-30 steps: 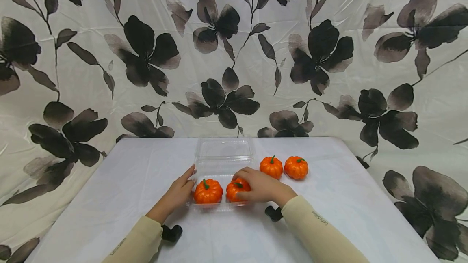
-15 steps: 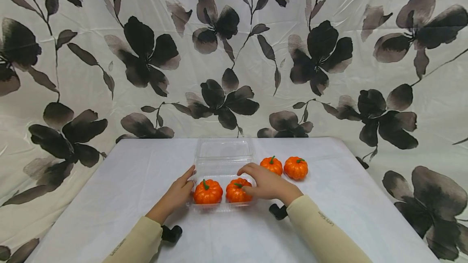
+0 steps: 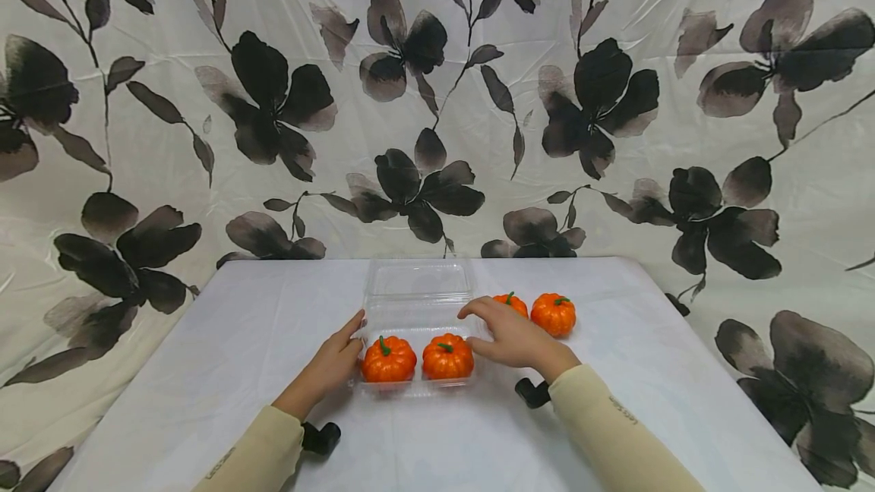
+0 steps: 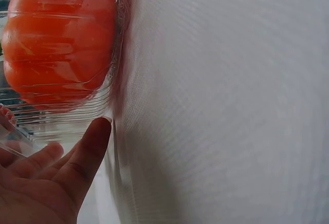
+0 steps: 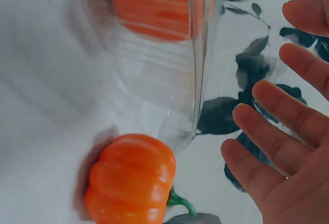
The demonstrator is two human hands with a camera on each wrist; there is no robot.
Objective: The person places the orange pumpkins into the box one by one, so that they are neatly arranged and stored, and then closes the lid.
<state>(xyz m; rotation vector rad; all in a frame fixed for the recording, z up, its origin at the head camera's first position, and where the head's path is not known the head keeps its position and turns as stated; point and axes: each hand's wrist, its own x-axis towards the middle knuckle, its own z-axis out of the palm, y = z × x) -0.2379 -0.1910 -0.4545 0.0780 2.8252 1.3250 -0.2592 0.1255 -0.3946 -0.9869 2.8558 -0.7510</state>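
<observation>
A clear plastic clamshell box [image 3: 418,323] stands with its lid raised at the back. Two small orange pumpkins sit in its base: a left one [image 3: 388,360] and a right one [image 3: 447,357]. My left hand [image 3: 333,361] rests against the box's left side; in the left wrist view its thumb [image 4: 92,149] touches the ribbed plastic wall with fingers extended. My right hand [image 3: 513,332] is over the box's right edge, beside the right pumpkin and holding nothing. Its fingers [image 5: 285,126] are spread in the right wrist view, apart from the box wall.
Two more orange pumpkins lie on the white-covered table [image 3: 266,325] right of the box. The nearer one [image 3: 513,302] is partly hidden behind my right hand; the other [image 3: 554,314] stands just right of it. A floral curtain [image 3: 437,97] hangs behind the table.
My right hand has let go of the right pumpkin in the box and moved up and to the right. My left hand has stayed at the box's left side.
</observation>
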